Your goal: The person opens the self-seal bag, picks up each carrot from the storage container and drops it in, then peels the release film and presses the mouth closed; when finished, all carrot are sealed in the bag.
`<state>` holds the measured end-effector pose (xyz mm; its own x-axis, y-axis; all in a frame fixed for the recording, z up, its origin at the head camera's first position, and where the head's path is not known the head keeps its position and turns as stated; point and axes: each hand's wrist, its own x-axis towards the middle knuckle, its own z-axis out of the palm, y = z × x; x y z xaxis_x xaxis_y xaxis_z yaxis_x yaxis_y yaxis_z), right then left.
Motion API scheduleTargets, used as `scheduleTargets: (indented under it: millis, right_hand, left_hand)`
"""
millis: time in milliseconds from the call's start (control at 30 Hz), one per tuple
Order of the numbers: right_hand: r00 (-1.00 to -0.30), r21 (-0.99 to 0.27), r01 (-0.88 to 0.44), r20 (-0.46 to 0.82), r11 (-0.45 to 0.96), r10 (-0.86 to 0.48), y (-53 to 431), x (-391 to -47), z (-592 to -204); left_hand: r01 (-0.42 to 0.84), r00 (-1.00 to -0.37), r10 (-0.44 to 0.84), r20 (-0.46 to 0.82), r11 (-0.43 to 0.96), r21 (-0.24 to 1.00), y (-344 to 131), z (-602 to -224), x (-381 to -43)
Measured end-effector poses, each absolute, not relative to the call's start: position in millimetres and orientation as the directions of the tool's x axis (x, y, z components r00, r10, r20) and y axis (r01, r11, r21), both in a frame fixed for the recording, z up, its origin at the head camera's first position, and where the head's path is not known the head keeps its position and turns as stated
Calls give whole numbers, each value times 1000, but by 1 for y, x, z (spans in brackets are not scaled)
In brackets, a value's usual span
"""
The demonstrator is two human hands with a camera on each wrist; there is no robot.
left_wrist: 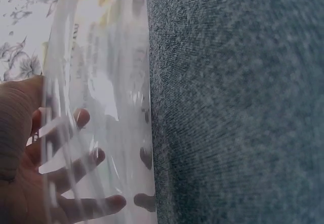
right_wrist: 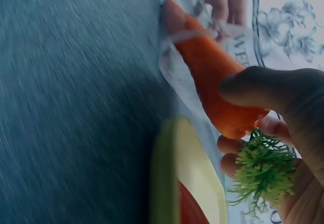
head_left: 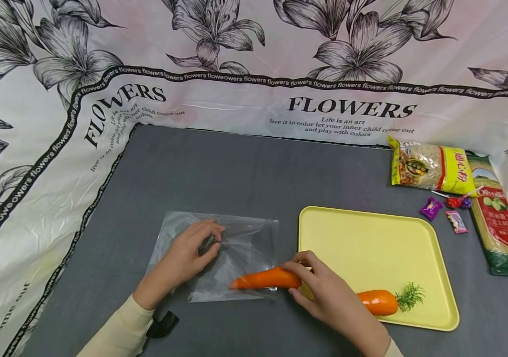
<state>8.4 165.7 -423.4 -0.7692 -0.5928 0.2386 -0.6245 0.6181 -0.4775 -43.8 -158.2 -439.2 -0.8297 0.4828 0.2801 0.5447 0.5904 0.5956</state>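
A clear plastic bag [head_left: 245, 238] lies flat on the grey cloth. My left hand [head_left: 193, 250] rests over its left part, fingers loosely bent and the thumb apart from them; in the left wrist view the fingers [left_wrist: 83, 176] show through the plastic. My right hand [head_left: 325, 292] grips an orange carrot [head_left: 265, 278] by its thick end, between thumb and fingers. The carrot points left, and its tip is within the bag's right opening. In the right wrist view its green leafy top [right_wrist: 263, 171] hangs below the fingers.
A yellow tray [head_left: 361, 233] stands right of the bag, with a second carrot [head_left: 379, 302] on it, partly behind my right hand. At the back right are a yellow food packet [head_left: 430, 166], an Olivoila-like green-and-red packet [head_left: 499, 218] and small candies [head_left: 456, 222].
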Motion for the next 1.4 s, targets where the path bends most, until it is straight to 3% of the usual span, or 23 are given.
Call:
scheduleTargets:
  millis: [300,733,1133,1233,1400]
  right_hand:
    - [-725,-438,-676,252,593,-641,149,15,-430]
    - [-875,-379,-477,120,793,-469,173,13,-418]
    - [-806,-596,-579,315,557,-501,146,14,-433]
    - [-833,-697,-517,276,497,-480,137,14,-438]
    - [-899,-849,-295,91,439,-429,124,11,-442]
  left_hand:
    - [529,-841,468,274,600,599,-156,-438,-44]
    - [497,-859,448,250,608,619,-153,-438,-44]
    - [483,-869,432,240,641,596,-153,-437,-44]
    - [474,-875,423,238,642,603,-153,-436,-44]
    - [461,-879,420,224,635,620,-153,-434,-43]
